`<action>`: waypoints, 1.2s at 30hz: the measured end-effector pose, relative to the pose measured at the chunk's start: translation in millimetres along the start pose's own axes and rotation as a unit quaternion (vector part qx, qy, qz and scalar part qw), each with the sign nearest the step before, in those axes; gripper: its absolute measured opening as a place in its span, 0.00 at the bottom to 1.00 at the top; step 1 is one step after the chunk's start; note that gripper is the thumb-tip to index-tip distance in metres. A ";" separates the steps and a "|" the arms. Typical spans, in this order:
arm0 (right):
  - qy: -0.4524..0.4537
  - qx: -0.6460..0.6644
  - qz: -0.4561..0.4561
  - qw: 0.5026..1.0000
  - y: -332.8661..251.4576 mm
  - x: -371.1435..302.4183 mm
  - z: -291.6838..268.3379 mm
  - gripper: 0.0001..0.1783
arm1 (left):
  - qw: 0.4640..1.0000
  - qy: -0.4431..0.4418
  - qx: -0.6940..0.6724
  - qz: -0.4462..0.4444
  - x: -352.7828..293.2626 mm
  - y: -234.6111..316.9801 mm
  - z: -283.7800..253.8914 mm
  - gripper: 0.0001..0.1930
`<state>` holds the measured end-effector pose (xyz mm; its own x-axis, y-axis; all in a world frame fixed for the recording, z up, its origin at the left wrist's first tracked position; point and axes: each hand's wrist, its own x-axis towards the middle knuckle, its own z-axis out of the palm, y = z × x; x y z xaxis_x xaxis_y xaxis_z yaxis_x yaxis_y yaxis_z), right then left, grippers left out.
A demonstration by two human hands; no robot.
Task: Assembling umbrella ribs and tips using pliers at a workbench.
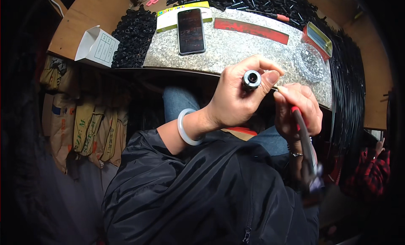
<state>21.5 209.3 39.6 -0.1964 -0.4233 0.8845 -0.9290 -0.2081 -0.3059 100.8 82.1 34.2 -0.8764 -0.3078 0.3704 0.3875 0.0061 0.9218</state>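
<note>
Curled closed, the left hand grips a dark, round tube at the near edge of the speckled, stone-textured board; its smooth, pale ring end faces up, long axis foreshortened. Just right, the right hand grips a red-handled tool, dark shaft slanting near and slightly right, its far end blurred.
</note>
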 end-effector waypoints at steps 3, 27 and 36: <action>-0.033 0.026 -0.015 0.999 -3.7 2.9 -0.7 0.21 | 0.998 -0.023 0.034 0.056 4.2 -1.4 2.2 0.14; -0.002 0.067 -0.015 0.998 3.2 3.6 16.3 0.21 | 0.997 -0.035 0.023 0.069 3.5 -10.0 -5.1 0.24; -0.013 0.063 -0.008 0.998 1.8 4.8 16.9 0.20 | 0.997 -0.035 0.012 0.068 2.8 -10.2 -5.6 0.24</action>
<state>24.1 191.9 37.3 -0.1727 -0.4407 0.8809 -0.8845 -0.3240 -0.3356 96.0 75.9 25.2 -0.8347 -0.2348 0.4981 0.4973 0.0668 0.8650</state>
